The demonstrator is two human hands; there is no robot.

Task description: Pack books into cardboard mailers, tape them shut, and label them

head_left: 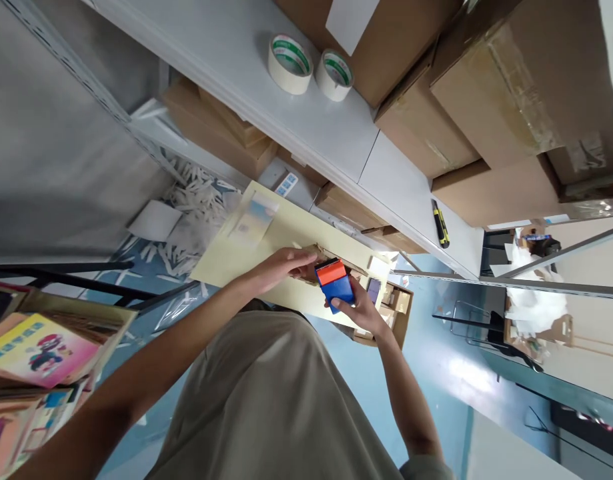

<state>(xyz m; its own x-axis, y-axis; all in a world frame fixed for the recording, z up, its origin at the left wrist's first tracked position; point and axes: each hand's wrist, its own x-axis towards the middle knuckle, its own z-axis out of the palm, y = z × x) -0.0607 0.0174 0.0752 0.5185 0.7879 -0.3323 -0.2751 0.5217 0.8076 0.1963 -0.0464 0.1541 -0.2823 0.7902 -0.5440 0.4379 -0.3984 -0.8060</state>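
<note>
My right hand (pixel 357 308) is wrapped round a blue and orange block-like tool (pixel 336 287) with a black toothed edge on its upper side. The tool is tilted, and its exact kind is hard to make out. To its left, my left hand (pixel 293 261) has its fingers closed at the end of a small brown cardboard box (pixel 322 252), partly hidden behind the hands and the tool. Beneath them is a pale yellow table top (pixel 213 257). A printed sheet or bag (pixel 253 219) lies toward its left end, and a dark phone-like thing (pixel 373 290) toward its right.
Above the table runs a grey shelf (pixel 331 143) with two tape rolls (pixel 289 65), a yellow utility knife (pixel 440 225) and large cartons (pixel 496 100). Paper scraps (pixel 196 207) are heaped at left, near a box of booklets (pixel 36 347). An open carton (pixel 400 310) stands right of the table.
</note>
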